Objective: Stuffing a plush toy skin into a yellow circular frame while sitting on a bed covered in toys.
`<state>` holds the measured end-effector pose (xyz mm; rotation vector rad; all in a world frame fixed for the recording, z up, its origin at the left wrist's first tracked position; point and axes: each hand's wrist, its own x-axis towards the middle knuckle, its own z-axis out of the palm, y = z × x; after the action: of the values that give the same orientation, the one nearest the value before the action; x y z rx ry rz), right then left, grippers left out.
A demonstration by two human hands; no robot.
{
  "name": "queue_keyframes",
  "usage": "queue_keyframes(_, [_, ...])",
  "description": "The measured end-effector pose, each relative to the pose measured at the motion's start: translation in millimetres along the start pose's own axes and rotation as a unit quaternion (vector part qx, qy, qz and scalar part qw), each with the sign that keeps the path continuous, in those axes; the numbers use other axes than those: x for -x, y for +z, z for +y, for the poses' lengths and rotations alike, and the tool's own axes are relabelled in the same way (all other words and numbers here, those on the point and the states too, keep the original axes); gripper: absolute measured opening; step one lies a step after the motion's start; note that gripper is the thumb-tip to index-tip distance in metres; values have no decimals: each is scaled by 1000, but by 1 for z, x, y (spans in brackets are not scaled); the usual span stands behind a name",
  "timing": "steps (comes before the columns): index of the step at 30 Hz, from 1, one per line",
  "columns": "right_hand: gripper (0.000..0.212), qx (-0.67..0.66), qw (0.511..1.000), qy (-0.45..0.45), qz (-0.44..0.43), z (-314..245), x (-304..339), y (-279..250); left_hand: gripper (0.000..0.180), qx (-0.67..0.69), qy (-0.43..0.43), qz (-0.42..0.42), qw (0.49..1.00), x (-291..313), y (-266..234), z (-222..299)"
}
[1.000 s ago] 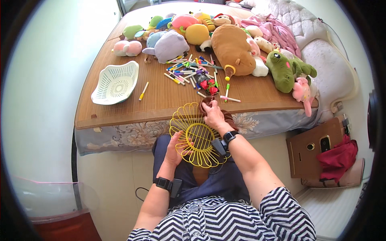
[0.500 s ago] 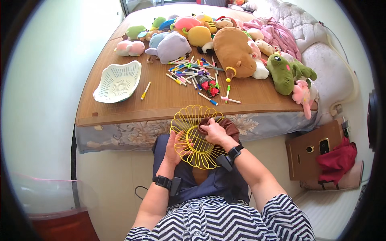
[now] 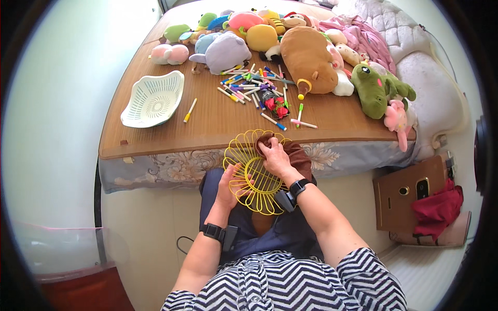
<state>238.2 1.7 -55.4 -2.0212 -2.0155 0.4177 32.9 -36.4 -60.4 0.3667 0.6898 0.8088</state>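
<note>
A yellow wire basket (image 3: 254,195) with petal-shaped loops round its rim is tilted above my lap, in front of the bed's near edge. My left hand (image 3: 226,191) grips its left side, with fingers behind the wires. My right hand (image 3: 276,160) is closed on a brown cloth (image 3: 299,157) and presses it to the upper right of the basket. Part of the cloth hangs down to the right, behind my right wrist. Black straps with small grey devices are on both wrists.
On the bed's wooden mat (image 3: 202,140) lie a white plastic basket (image 3: 154,99), a pile of marker pens (image 3: 244,85) and red artificial flowers (image 3: 280,108). Many plush toys (image 3: 311,59) fill the far side. A brown safe (image 3: 397,194) with a red cloth (image 3: 439,210) stands at right.
My right hand has moved the brown cloth slightly upward along the wire basket's loops. My left hand keeps its hold on the basket. The whole view has shifted a little.
</note>
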Motion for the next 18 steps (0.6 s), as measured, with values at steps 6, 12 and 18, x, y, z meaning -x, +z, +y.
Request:
queue_keyframes(6, [55, 21, 997, -48, -64, 12, 23, -5, 78, -4, -10, -16, 1000, -6, -6, 0])
queue_keyframes(12, [43, -33, 988, -106, -111, 32, 10, -29, 80, 8, -24, -33, 999, -7, 0, 1])
queue_keyframes(18, [53, -42, 993, -101, 46, -10, -29, -47, 71, 25, -14, -22, 999, -4, 4, 2])
